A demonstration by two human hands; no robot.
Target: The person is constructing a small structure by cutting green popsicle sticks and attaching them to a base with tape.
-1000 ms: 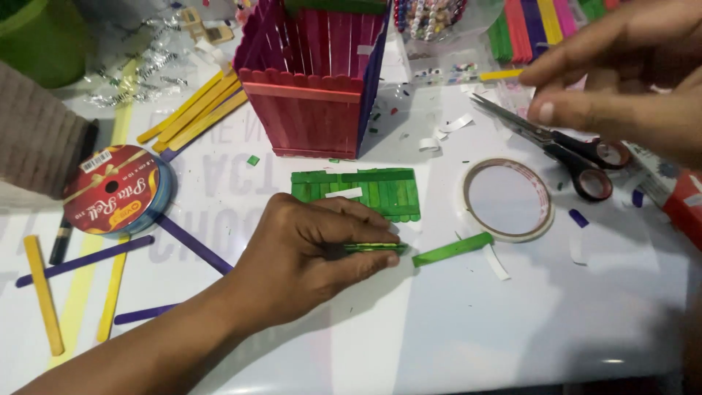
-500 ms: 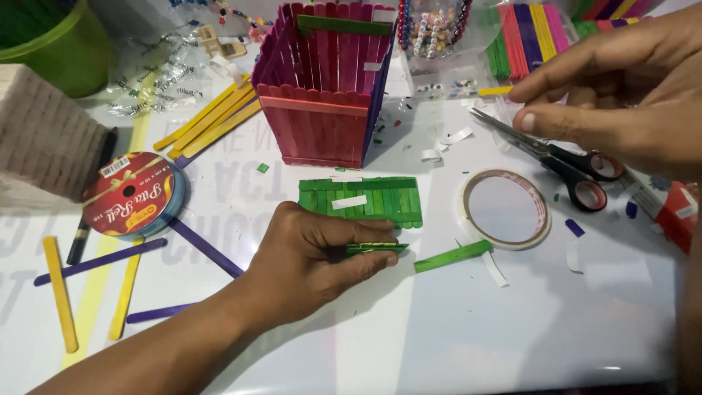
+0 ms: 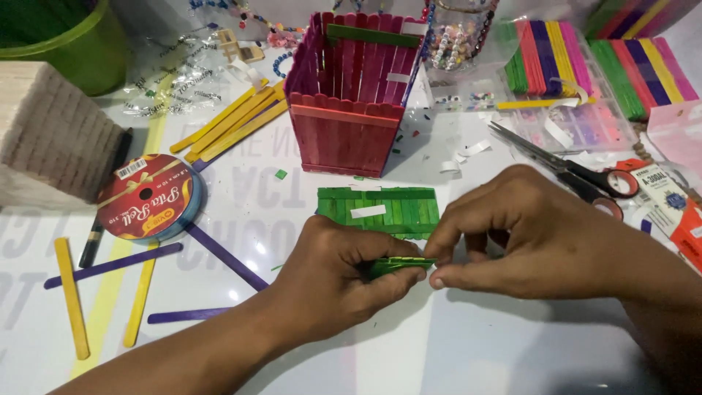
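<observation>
Both hands meet at the centre of the frame: the left hand [image 3: 333,281] pinches a small stack of green craft sticks [image 3: 398,265], and the right hand [image 3: 523,234] closes its fingertips [image 3: 437,280] at the stack's end. Just above lies a green stick panel [image 3: 380,208], below the red stick box [image 3: 351,95].

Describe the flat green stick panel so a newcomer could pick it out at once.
Find the tall red stick box standing mid-table. Just in front of it, the flat green stick panel lies on the white table. Unlike loose sticks around, its sticks are joined, with a white strip across.
</observation>
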